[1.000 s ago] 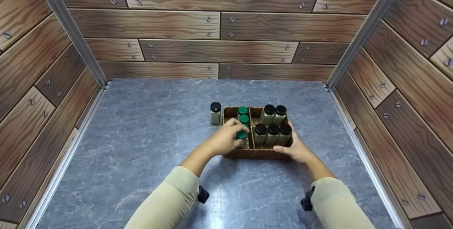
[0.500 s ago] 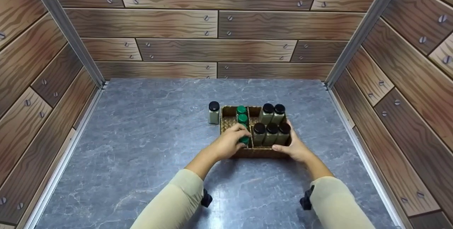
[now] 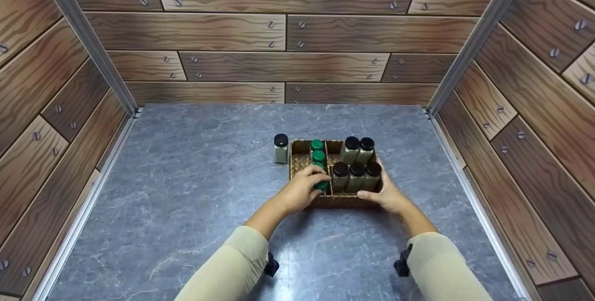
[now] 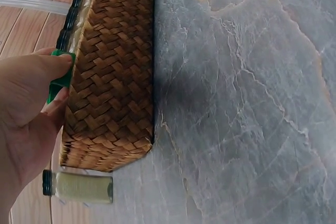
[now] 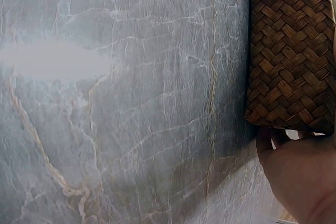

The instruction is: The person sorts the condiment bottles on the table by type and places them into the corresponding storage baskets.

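A brown woven basket (image 3: 346,202) with dividers stands on the table. My left hand (image 3: 298,191) pinches the green cap of a spice jar (image 4: 64,77) at the front of the left compartment, thumb and fingers on either side of it. Behind it, other green-capped jars (image 3: 318,157) line up along the middle divider. Several black-capped spice jars (image 3: 356,180) fill much of the right side in two rows. My right hand (image 3: 391,194) grips the basket's front right corner, thumb over the front rim; in the right wrist view its fingers lie against the end wall.
One black-capped jar (image 3: 280,150) stands upright on the table, just outside the basket's left wall. The marbled grey tabletop (image 3: 186,175) is bounded by wood-patterned walls (image 3: 237,33) with metal edge strips.
My left hand has shifted slightly right and toward the front of the basket with the green-capped jar, which now sits closer to the divider. The right hand keeps its grip.
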Tool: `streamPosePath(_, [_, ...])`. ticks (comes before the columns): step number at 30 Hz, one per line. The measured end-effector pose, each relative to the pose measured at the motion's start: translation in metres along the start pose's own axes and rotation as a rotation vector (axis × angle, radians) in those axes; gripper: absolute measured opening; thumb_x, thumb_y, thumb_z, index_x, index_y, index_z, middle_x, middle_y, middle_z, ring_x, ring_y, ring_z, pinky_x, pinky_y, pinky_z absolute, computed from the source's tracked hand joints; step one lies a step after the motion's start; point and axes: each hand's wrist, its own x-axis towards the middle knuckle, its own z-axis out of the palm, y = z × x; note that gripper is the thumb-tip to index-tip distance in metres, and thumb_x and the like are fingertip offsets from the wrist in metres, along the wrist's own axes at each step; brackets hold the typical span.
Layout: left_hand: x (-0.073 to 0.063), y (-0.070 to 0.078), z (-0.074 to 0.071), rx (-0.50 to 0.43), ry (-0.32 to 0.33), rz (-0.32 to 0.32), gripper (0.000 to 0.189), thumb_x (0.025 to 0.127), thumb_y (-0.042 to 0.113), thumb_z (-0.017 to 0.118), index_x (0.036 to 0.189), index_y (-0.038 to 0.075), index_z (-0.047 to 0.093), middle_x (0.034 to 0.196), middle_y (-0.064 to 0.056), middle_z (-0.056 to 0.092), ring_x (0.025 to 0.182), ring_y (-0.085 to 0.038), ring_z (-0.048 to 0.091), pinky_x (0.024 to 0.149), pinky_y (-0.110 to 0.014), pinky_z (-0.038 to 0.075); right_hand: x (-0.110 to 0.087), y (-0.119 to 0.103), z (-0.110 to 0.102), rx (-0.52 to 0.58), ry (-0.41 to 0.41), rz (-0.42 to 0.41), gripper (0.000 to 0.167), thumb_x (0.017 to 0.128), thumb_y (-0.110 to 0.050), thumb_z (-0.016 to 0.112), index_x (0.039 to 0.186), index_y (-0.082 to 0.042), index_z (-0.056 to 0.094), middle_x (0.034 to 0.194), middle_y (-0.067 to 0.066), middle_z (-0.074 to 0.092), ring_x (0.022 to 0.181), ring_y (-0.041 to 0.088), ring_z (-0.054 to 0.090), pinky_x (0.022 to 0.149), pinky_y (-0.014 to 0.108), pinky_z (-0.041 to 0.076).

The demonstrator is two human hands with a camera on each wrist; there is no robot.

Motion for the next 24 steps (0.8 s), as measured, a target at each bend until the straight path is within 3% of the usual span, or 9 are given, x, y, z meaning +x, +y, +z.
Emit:
streamPosePath(10, [-0.006, 0.005, -0.014, -0.011, -0.009, -0.068, 0.055, 0.103, 0.016, 0.074, 0.156, 0.019, 0.057, 0.156, -0.005, 0.055, 0.140, -0.029, 0.058, 0.122, -0.049, 0.049, 0.001, 0.001, -0.001, 0.012, -0.010, 0.001, 0.135, 0.086, -0.014, 0.091, 0.174, -0.014, -0.011, 0.181, 0.027, -0.002, 0.167, 0.053, 0.006, 0.136, 0.068, 0.000])
streamPosePath(15, [-0.012, 0.003, -0.026, -0.024, 0.054, -0.069, 0.055, 0.100, 0.017, 0.077, 0.152, 0.016, 0.059, 0.152, -0.006, 0.059, 0.141, -0.032, 0.058, 0.124, -0.050, 0.048, 0.002, 0.002, 0.001, 0.042, -0.001, 0.002, 0.132, 0.088, -0.011, 0.089, 0.174, -0.012, -0.010, 0.182, 0.025, -0.002, 0.168, 0.048, 0.005, 0.138, 0.063, -0.001])
streamPosePath(24, [-0.031, -0.010, -0.038, -0.123, 0.163, -0.122, 0.050, 0.099, 0.016, 0.078, 0.147, 0.014, 0.063, 0.146, -0.007, 0.061, 0.133, -0.032, 0.059, 0.112, -0.050, 0.055, 0.001, 0.001, 0.002, 0.072, -0.004, 0.008, 0.132, 0.088, -0.010, 0.089, 0.174, -0.013, -0.011, 0.183, 0.024, -0.001, 0.168, 0.047, 0.006, 0.138, 0.062, 0.000])
